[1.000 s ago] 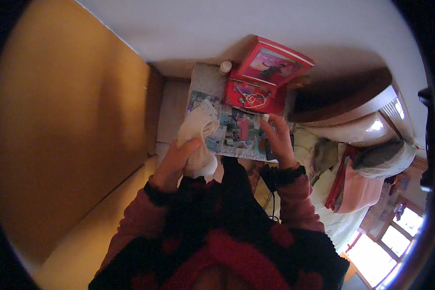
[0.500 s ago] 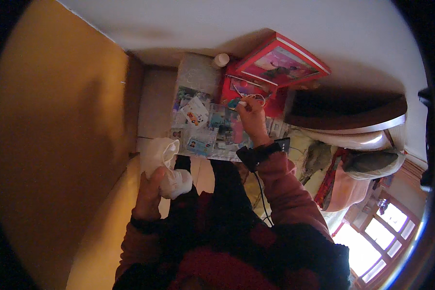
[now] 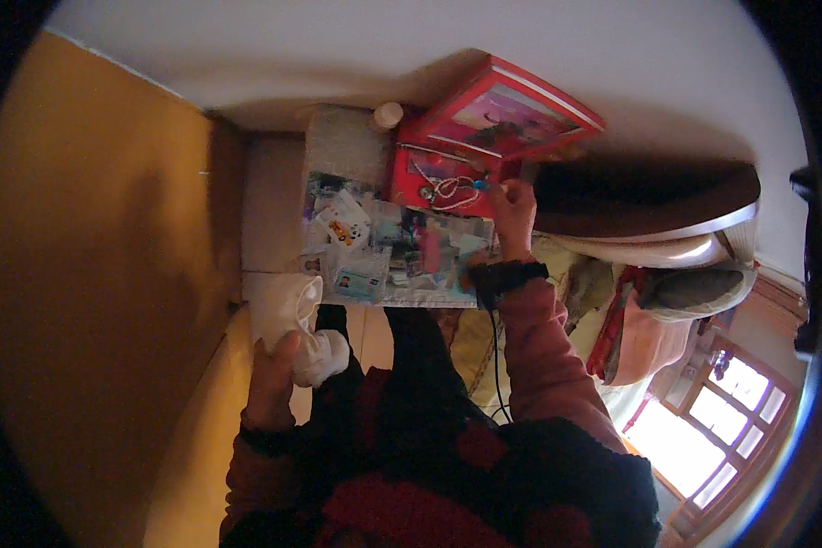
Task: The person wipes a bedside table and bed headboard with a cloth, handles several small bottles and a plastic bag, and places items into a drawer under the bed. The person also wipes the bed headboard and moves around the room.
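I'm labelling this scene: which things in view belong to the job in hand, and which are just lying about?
Job in hand:
white cloth-like item, held by the left hand
open red box, with the right hand at its edge
white looped string inside it

Lying about:
cards on the table
small white container beside the box

No text is showing legibly. The white card with orange cartoon print (image 3: pixel 343 219) and the pale-blue rectangular photo card (image 3: pixel 357 284) are appearing too blurred for reading.

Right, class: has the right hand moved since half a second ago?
Yes: the right hand has moved rightward along the open red box, from mid-front to near its right end.
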